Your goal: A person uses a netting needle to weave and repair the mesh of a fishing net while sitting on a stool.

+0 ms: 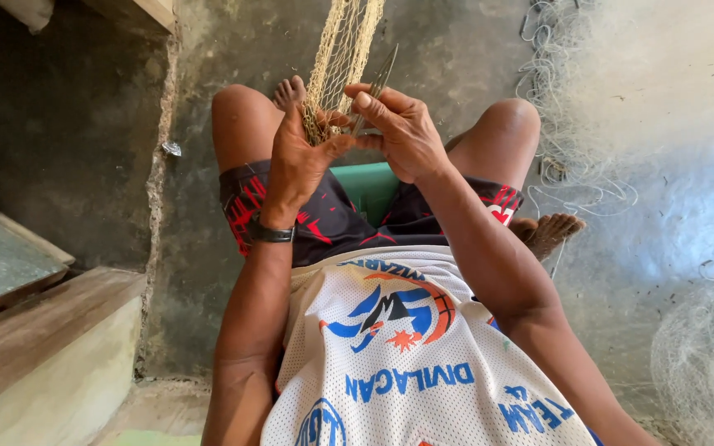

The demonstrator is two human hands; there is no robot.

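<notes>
1. Nearest the camera, at six o'clock, a white mesh jersey (390, 355) with blue and orange print covers the person's chest; both forearms run up from it toward twelve.
2. The left hand (295, 161), a dark watch (270, 233) on its wrist, is closed on a bunched strip of tan net (317, 124), thumb and fingers pinching the gathered meshes.
3. The right hand (402, 132) sits touching the left at about one o'clock of it, its fingers together on a thin netting needle (380, 83) that points up and away.
4. To my eye the work goes best with the net kept taut between the pinch and wherever it hangs from, needle tip passing cleanly through one mesh at a time.
5. The net rises past the bare toes (289, 91) to the top edge at twelve o'clock.
6. A green seat (369, 190) shows between the knees.
7. Room: a wooden step (43, 330) crowds eight o'clock; loose pale netting (588, 107) is heaped from one to four o'clock, near enough to snag a foot.
</notes>
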